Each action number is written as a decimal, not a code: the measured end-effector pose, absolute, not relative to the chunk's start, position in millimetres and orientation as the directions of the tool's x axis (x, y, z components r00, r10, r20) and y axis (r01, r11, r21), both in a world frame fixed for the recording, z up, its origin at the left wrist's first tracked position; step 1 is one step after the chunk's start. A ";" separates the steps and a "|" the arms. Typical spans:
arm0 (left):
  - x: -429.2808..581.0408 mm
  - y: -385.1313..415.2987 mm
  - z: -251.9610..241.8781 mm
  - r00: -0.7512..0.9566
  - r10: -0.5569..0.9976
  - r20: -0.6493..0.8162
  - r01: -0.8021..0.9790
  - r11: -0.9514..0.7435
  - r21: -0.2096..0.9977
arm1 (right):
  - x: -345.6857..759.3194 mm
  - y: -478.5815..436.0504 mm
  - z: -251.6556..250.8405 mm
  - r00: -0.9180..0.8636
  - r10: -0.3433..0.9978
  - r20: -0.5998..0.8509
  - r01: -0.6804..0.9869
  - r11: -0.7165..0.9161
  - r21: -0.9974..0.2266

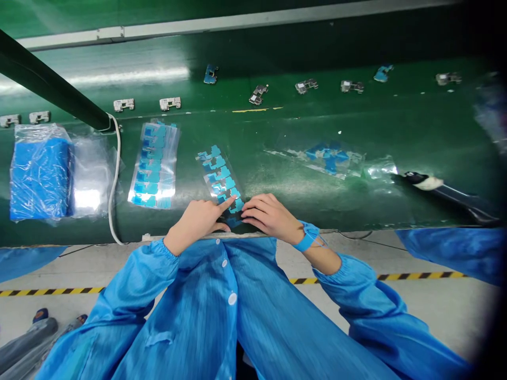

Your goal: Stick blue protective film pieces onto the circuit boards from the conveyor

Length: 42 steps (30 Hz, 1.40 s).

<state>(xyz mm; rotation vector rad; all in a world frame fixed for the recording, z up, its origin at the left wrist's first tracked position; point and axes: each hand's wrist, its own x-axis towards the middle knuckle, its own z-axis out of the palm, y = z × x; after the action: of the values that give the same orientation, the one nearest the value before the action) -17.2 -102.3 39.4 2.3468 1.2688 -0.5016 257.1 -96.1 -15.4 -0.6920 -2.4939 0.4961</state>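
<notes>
Green worktop [277, 137]. Left hand [198, 221]: index out, tip on sticker strip [217, 177], grasping nothing. Right hand [269, 216] alongside: fingers flat, pinning strip. Advise firm pinning, slow edge lift.

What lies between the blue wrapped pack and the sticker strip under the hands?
Head view: a clear bag, a white cable and a second sticker sheet.

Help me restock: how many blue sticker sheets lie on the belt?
3: middle sheet at the fingertips, left sheet, right sheet. The wrapped blue pack may hold more.
</notes>
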 end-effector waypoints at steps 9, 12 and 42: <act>-30.6 -78.9 47.9 0.565 0.702 -0.433 0.759 -0.237 0.606 | 265.7 -83.4 78.5 -0.659 0.623 0.421 0.236 0.703 -0.671; -29.3 -36.7 38.0 0.383 0.883 -0.273 0.306 0.158 0.939 | 251.8 -39.9 63.2 -0.343 0.846 0.409 0.248 0.501 -0.829; -3.9 19.6 1.7 0.021 0.995 -0.102 -0.274 0.104 0.956 | 197.8 41.7 -9.6 -0.192 0.960 0.204 0.247 0.249 -0.937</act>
<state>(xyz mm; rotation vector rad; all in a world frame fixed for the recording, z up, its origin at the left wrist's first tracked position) -3.9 19.6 1.7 0.9321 1.0458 1.2477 197.8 41.7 -9.6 -1.1411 -1.6319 1.0080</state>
